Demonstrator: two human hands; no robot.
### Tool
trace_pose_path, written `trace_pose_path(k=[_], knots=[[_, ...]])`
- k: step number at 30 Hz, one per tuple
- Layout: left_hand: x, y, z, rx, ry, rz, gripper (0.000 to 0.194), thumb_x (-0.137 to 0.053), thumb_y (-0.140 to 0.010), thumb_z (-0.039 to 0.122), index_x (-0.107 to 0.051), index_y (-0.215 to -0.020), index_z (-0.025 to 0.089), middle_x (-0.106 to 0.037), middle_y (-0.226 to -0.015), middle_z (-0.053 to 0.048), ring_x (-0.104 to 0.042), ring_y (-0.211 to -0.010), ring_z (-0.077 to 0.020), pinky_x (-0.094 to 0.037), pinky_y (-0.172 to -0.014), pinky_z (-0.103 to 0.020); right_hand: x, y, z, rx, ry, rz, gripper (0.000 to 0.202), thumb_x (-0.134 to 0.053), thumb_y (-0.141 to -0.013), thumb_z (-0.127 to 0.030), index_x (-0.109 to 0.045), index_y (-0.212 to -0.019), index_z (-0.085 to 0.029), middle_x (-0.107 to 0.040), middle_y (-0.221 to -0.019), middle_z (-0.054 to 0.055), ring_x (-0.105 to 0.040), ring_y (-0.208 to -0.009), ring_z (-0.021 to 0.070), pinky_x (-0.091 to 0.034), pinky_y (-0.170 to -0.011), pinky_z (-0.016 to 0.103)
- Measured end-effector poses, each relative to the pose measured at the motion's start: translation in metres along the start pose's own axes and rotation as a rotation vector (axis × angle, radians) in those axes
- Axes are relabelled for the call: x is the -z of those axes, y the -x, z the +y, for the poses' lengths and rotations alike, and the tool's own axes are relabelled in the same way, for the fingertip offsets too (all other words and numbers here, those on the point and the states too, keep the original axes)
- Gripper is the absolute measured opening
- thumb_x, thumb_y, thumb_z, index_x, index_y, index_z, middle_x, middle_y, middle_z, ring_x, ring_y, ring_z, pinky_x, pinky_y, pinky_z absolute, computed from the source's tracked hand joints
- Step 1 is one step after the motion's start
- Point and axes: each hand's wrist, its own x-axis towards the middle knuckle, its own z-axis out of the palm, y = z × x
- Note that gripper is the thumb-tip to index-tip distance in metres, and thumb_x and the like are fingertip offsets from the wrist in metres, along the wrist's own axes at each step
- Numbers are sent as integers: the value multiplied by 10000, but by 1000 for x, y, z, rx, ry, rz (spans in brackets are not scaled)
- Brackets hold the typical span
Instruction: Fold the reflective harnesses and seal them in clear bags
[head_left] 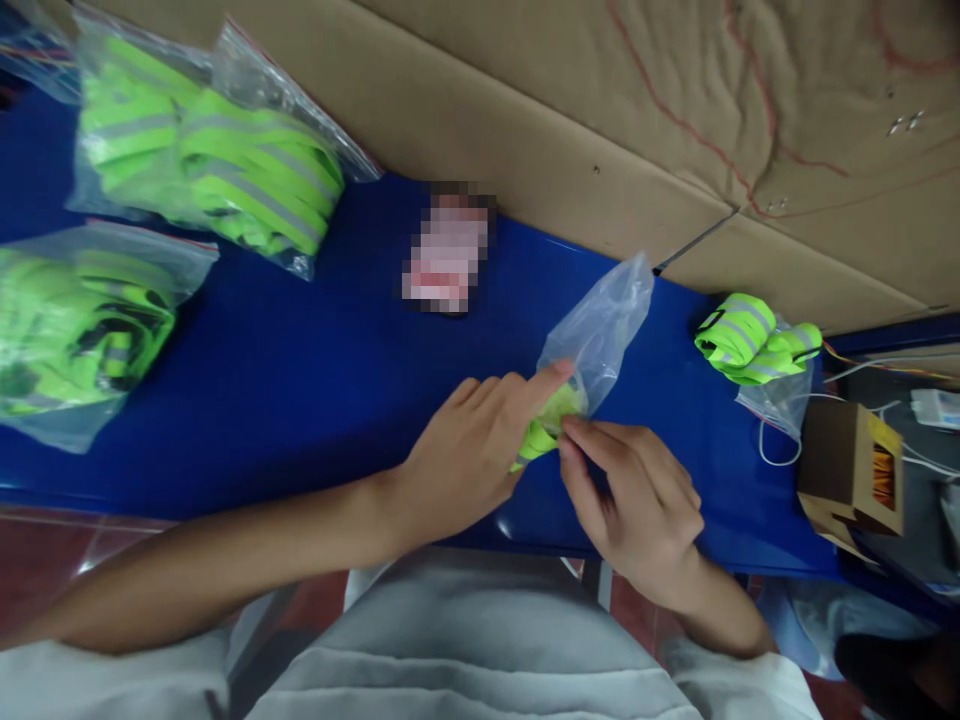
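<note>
Above the blue table, my left hand point(480, 430) is wrapped round a rolled neon-green reflective strap point(536, 443), with its index finger stretched along the mouth of a clear plastic bag point(604, 320). The upper part of the roll sits inside the bag's opening, and its lower end shows below. My right hand point(637, 490) pinches the near edge of the bag between thumb and fingertips, close to the strap. The bag's far end points up and to the right. My left palm hides much of the roll.
Bulky clear bags of green straps point(255, 175) lie at the left. A phone-like blurred item point(448, 250) rests near the brown wall covering point(525, 130). At the right are loose green rolls point(739, 335), a cardboard box point(844, 470) and white cables.
</note>
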Motion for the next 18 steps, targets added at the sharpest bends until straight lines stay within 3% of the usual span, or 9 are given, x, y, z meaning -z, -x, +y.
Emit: trace_pose_path(k=[4,8,11,14,18], knots=[[7,-5,2,-72,-313,-27,583,-497,-969,55,-322,-1525,62,-676,-956,-80,-591,-754,-257,-398,-689,-385,-11,-4,-6,17,16,52,171,-734,-934,-80,-660,-1075,-142,-747,-823,48,-701,-724,167,-567,-673,323],[7,-4,2,-55,-258,-44,498,-482,-991,109,-376,-1477,98,-649,-931,-65,-588,-760,-255,-405,-684,-381,-25,-2,-12,45,38,82,85,-714,-962,-147,-636,-976,-179,-710,-739,16,-669,-664,156,-545,-629,316],[5,-4,-8,89,-22,-41,585,-579,-887,97,-409,-1440,174,-654,-1058,-69,-639,-900,-253,-468,-767,-373,-31,0,-12,168,90,40,102,-743,-950,-158,-667,-1019,-151,-723,-746,21,-674,-675,161,-537,-628,325],[3,-9,-22,331,374,-6,635,-706,-788,129,-461,-1365,230,-644,-1095,-35,-646,-911,-202,-490,-780,-324,-35,2,-4,254,21,-7,255,-727,-972,-180,-666,-1207,-100,-752,-860,58,-708,-801,190,-574,-717,343],[4,-22,-35,664,1054,52,767,-946,-663,334,-493,-1271,227,-656,-1057,-10,-655,-900,-177,-529,-762,-283,-41,6,16,63,-203,71,224,-626,-1027,-223,-620,-1248,-186,-710,-992,74,-691,-923,202,-596,-827,368]])
